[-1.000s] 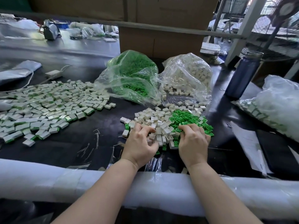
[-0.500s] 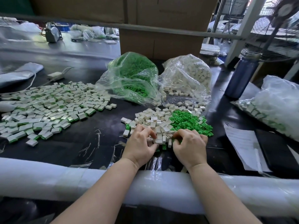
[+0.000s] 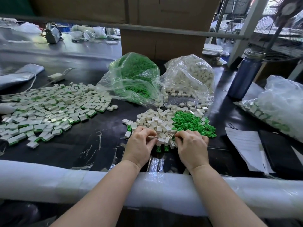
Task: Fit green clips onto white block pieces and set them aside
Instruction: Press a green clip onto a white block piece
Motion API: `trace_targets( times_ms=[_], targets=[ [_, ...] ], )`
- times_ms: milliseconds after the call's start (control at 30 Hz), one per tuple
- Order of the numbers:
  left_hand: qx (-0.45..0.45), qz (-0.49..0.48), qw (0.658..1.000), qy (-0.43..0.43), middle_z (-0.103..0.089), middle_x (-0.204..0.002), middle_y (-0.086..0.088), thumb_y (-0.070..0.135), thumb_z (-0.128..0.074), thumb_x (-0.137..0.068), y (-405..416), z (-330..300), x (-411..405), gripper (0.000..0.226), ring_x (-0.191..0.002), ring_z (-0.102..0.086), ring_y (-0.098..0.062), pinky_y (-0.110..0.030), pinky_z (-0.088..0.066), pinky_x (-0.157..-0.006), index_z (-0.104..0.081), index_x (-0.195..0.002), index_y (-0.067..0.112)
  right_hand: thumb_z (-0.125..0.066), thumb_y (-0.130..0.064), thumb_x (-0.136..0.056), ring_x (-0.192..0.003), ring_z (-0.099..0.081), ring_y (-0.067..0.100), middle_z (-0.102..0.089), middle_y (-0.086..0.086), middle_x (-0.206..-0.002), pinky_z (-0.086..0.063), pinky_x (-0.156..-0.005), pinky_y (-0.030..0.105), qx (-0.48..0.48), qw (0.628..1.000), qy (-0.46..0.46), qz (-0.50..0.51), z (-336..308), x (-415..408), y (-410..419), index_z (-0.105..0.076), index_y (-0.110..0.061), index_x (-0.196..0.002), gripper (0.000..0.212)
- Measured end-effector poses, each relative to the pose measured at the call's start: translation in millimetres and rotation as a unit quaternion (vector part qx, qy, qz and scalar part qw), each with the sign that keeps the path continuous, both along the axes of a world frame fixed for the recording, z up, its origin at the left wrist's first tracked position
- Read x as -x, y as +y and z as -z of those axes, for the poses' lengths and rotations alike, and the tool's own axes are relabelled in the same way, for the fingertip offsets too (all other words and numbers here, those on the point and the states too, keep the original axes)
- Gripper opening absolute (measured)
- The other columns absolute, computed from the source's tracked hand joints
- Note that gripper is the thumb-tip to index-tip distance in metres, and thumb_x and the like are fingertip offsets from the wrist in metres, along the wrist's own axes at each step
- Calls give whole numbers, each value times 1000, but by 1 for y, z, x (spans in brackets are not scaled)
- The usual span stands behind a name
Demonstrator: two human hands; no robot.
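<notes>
White rectangular plastic block pieces point(image 3: 157, 123) and small green plastic clips point(image 3: 190, 122) lie heaped side by side on the black surface point(image 3: 98, 131), evidently for short reaches, with the left hand point(image 3: 139, 145) and right hand point(image 3: 191, 145) curled at the near edge, their contents hidden, and finished pieces point(image 3: 49, 108) spread well left

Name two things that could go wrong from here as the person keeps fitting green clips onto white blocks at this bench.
1. The loose white blocks and green clips lie in touching heaps, already mingled at the near edge under both hands, so a pick may bring extra pieces.
2. The open bags of clips and blocks spill toward the heaps; more could slide out, perhaps toward the finished pieces.
</notes>
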State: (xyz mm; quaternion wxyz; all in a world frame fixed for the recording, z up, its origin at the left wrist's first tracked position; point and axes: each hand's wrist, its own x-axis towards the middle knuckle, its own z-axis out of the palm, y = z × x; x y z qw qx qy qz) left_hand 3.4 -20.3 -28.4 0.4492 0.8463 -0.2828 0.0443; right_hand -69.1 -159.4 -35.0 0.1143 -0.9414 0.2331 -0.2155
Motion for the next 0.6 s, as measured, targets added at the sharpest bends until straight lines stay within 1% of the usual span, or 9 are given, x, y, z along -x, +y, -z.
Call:
trace_targets(
  times_ms=[100,200,233,300,367,433,500,600],
  targets=[
    [19,-5,1000,9,-53,-96,2,9,-64,-85,1,1,-1,10,-84,-56,-13,-7,-40,-81,-69,-94,8,-54,-29,-89,-99,-50,15,-63,-9,-97,-21,-86,32,-9,1000,-13,-5,0,0,2,-66,-27,-98,15],
    [37,-6,999,23,-54,-97,1,6,-60,-87,2,2,-2,11,-88,-53,-10,2,-36,-78,-70,-92,8,-56,-31,-87,-99,-50,15,-63,-10,-96,-20,-85,31,-13,1000,-14,-6,1,0,2,-67,-29,-97,16],
    [40,-5,999,28,-54,-97,1,6,-60,-88,2,2,-2,12,-88,-52,-9,1,-36,-79,-70,-92,8,-56,-32,-87,-99,-50,15,-63,-10,-97,-20,-84,31,-13,1000,-14,-6,1,1,1,-68,-29,-97,16],
    [35,-2,999,39,-54,-99,1,10,-60,-88,3,3,-3,12,-90,-53,-10,-4,-39,-81,-70,-95,9,-56,-34,-88,-100,-50,15,-63,-9,-98,-20,-85,32,-12,1000,-12,-5,1,0,1,-67,-30,-98,16],
    [23,15,998,57,-53,-101,3,14,-65,-86,3,2,-3,12,-89,-56,-9,-8,-44,-82,-69,-97,11,-55,-35,-89,-101,-50,16,-63,-9,-99,-20,-85,32,-9,1000,-7,-6,1,0,1,-67,-30,-99,17],
    [21,38,997,71,-50,-99,7,10,-70,-80,3,3,-3,15,-84,-58,-3,-4,-46,-78,-68,-96,12,-55,-35,-89,-101,-50,16,-63,-8,-99,-20,-85,32,-10,1000,-7,-7,1,-1,1,-67,-29,-99,16],
    [21,37,997,69,-48,-98,7,4,-69,-80,3,3,-3,17,-80,-57,-1,0,-44,-76,-68,-95,13,-55,-34,-89,-100,-50,17,-64,-8,-99,-20,-84,32,-10,1000,-9,-8,0,0,1,-67,-27,-98,16],
    [32,18,998,59,-52,-101,1,3,-64,-83,5,2,-4,15,-80,-56,-3,0,-43,-77,-68,-94,13,-54,-29,-90,-98,-51,16,-64,-7,-98,-19,-80,30,-10,1000,-19,-8,0,0,1,-66,-26,-98,15]
  ],
)
